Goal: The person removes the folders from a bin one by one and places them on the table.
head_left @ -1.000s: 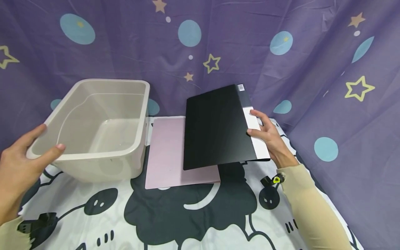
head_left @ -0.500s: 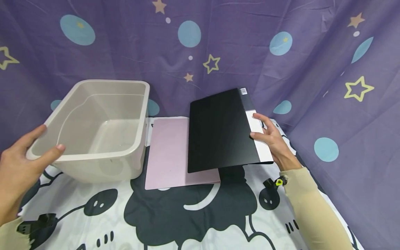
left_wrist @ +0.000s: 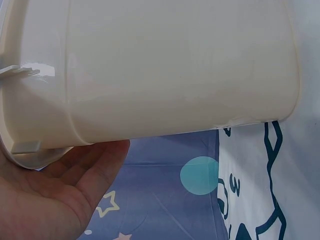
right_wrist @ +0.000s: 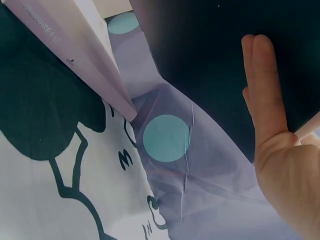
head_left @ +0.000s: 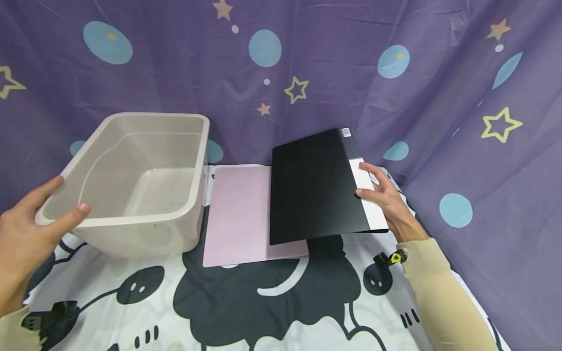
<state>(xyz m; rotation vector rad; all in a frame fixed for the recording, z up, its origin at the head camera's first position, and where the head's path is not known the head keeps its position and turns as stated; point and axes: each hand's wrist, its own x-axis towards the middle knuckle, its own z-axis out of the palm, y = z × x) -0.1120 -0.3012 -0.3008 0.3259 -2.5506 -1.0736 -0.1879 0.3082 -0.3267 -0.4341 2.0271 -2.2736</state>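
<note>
My left hand point(head_left: 37, 224) grips the near left corner of a beige plastic bin point(head_left: 184, 239), thumb over the rim and fingers along the outside. In the left wrist view those fingers point(left_wrist: 95, 167) press against the bin's outer wall. My right hand point(head_left: 388, 200) holds a black folder point(head_left: 313, 190) by its spine, which has a white label strip. The folder is raised and tilted, partly covering a pink folder point(head_left: 237, 214) lying on the cloth. From the right wrist, straight fingers point(right_wrist: 265, 80) lie along the black cover, and printed lettering runs along the pink folder's spine point(right_wrist: 55, 45).
A white cloth point(head_left: 316, 336) with dark cartoon sheep prints covers the table. Behind and to the right hangs a purple curtain point(head_left: 342, 63) with stars and blue dots. The bin stands just left of the pink folder, its inside visible and holding nothing.
My right hand has carried the black folder a little to the right and down, uncovering more of the pink folder. The left hand and the bin stay in place.
</note>
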